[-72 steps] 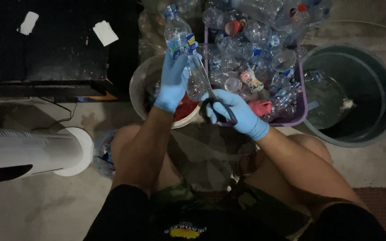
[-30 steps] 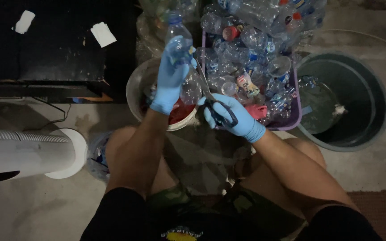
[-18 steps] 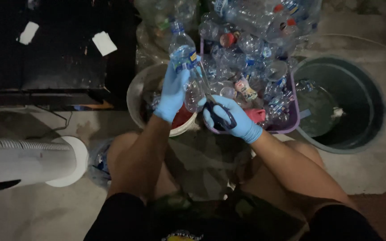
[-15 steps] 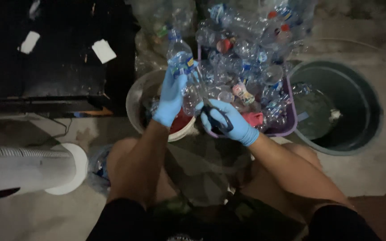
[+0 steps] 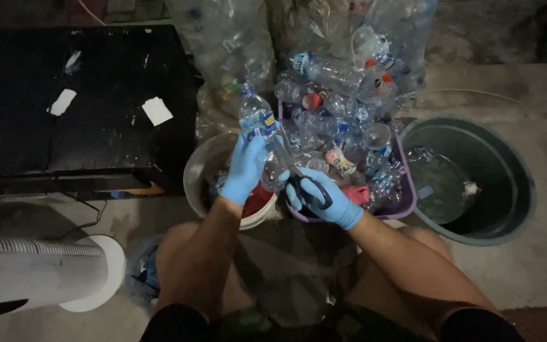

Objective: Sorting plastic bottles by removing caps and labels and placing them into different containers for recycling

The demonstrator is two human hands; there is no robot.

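Note:
My left hand (image 5: 245,168), in a blue glove, grips a clear plastic bottle (image 5: 261,130) with a blue cap and a blue and yellow label, held up over a pale bucket (image 5: 197,183). My right hand (image 5: 321,196), also gloved in blue, holds black-handled scissors (image 5: 308,189) whose blades point up at the bottle's lower side. Both hands are close together above my knees.
A purple basket (image 5: 406,196) heaped with empty plastic bottles stands ahead, with clear sacks of bottles (image 5: 235,44) behind it. A large dark round tub (image 5: 514,183) is at the right. A black table (image 5: 77,107) is at the left, a white fan (image 5: 39,275) at lower left.
The view has tilted up and drawn nearer to the hands. The bottle and scissors stay together, the blades working along the bottle near its label.

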